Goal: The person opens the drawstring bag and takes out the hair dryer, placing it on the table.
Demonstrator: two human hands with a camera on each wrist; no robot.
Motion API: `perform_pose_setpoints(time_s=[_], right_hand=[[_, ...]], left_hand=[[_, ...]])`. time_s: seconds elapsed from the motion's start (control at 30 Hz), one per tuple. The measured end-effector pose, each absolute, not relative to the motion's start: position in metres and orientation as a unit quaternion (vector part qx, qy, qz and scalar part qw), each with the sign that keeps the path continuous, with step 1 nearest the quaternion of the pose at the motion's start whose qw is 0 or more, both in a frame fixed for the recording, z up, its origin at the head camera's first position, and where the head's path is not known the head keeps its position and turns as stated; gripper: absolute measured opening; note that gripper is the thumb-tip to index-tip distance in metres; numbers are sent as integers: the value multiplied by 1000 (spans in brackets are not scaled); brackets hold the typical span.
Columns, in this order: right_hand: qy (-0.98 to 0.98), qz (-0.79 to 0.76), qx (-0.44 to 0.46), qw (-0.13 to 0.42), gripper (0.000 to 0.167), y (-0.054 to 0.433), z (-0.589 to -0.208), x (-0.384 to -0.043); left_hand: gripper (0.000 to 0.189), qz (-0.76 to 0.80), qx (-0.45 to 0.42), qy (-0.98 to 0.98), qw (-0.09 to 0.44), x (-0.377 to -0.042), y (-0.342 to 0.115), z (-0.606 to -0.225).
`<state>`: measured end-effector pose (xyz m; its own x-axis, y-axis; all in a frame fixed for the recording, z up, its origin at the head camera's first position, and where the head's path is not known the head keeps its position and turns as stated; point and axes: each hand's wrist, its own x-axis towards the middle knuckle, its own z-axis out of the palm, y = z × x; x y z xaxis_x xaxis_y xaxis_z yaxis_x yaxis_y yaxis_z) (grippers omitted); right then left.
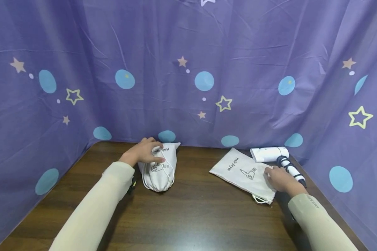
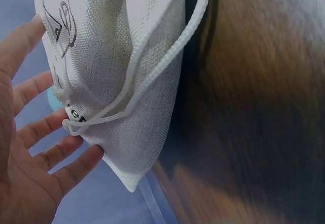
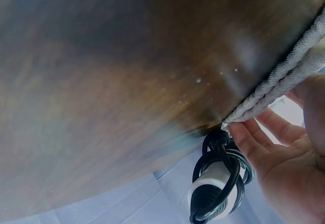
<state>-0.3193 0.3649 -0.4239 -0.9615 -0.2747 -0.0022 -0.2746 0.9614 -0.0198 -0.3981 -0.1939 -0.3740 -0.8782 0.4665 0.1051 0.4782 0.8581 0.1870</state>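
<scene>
A stuffed white drawstring bag (image 1: 158, 174), printed "Hair Dryer", stands out roundly on the table. My left hand (image 1: 146, 150) reaches over it with spread fingers; in the left wrist view the fingertips (image 2: 94, 153) meet its cloth beside the looped cord (image 2: 106, 116). On the right lies a flat matching bag (image 1: 238, 170). My right hand (image 1: 281, 178) rests at its corded end, with extended fingertips along the edge in the right wrist view. Just behind that hand lies a white hair dryer (image 1: 270, 154), a black cable (image 3: 223, 158) wound about its handle.
The brown wooden table (image 1: 188, 216) carries these things near its back edge. A purple curtain (image 1: 176, 42) with stars and blue dots hangs behind and on both sides. Something small and dark with a yellow-green mark (image 1: 133, 183) shows partly beside the left sleeve.
</scene>
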Motion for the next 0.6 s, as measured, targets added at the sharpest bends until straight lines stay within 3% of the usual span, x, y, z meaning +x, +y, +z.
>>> perform_pose_setpoints(time_s=[0.6], right_hand=[[991, -4, -132, 11, 25, 366, -427, -323]], left_hand=[[70, -109, -263, -958, 45, -381, -168, -374]])
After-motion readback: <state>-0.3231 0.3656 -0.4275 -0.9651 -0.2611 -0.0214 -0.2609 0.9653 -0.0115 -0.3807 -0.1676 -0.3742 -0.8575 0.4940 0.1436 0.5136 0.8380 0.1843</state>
